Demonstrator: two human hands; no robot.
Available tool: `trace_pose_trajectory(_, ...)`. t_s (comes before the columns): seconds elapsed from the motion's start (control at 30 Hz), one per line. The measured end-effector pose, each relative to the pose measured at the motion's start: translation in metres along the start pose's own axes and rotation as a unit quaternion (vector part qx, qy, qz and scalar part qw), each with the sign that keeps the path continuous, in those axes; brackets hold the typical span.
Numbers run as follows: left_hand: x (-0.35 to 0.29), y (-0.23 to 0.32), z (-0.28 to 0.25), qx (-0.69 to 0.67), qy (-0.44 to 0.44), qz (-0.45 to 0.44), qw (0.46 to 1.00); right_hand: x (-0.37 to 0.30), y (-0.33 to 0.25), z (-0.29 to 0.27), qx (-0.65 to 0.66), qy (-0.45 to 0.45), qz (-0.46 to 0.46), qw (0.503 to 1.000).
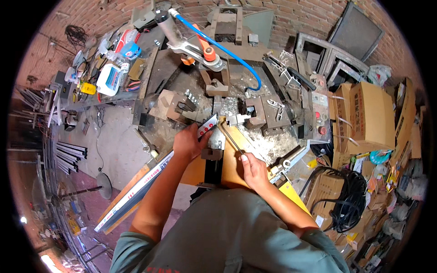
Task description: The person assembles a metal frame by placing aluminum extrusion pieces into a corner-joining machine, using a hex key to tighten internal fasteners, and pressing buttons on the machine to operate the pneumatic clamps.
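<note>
With the left hand (189, 142) clamped on the aluminium profile (136, 191) and the right hand (253, 169) pinching the hex key (230, 139), the key risks slipping off and jabbing a knuckle.

A red brick wall (291, 13) closes the far side of the room, lit by daylight. Grey metal frames (327, 57) and a dark panel (355, 29) lean against the wall at its right end. Below the frames, cardboard boxes (371, 113) stand stacked, with black cable coils (348, 200) on the floor beneath them. Left of the wall's foot, a cluttered shelf (102, 98) holds bottles. The concrete floor (114, 150) below the shelf carries bundled metal bars (68, 154).
</note>
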State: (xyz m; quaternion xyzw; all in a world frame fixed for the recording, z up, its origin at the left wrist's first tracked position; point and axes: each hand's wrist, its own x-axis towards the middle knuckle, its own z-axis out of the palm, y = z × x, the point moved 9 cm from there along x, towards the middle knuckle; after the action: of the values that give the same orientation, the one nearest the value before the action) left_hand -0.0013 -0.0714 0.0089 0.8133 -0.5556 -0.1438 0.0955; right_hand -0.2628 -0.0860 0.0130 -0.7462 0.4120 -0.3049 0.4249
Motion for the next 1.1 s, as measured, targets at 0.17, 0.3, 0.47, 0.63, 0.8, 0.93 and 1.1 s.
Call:
trace_pose_trajectory(0.17,0.006,0.0,0.0,0.019,-0.048,-0.013,0.999,-0.027,0.014,0.004,-0.097,0.003,-0.101,0.99)
trace_pose_trajectory(0.3,0.01,-0.001,0.002,0.021,-0.04,0.002,0.999,-0.035,0.021,0.008,-0.115,0.025,-0.144,0.982)
trace_pose_trajectory(0.47,0.011,-0.001,0.004,0.042,-0.03,0.019,0.998,-0.035,0.028,0.007,-0.095,0.047,-0.133,0.985)
trace_pose_trajectory(0.63,0.009,-0.002,0.005,0.071,-0.038,0.005,0.997,-0.036,0.031,0.006,-0.09,0.033,-0.113,0.989)
trace_pose_trajectory(0.8,0.01,-0.004,0.007,0.047,-0.033,0.016,0.998,-0.033,0.032,0.004,-0.067,0.033,-0.098,0.992)
trace_pose_trajectory(0.93,0.01,0.001,0.004,0.025,-0.012,0.027,0.999,-0.037,0.041,0.007,-0.059,0.022,-0.098,0.993)
trace_pose_trajectory(1.1,0.006,-0.002,0.001,0.018,0.004,0.025,1.0,-0.035,0.043,0.009,-0.037,0.028,-0.107,0.993)
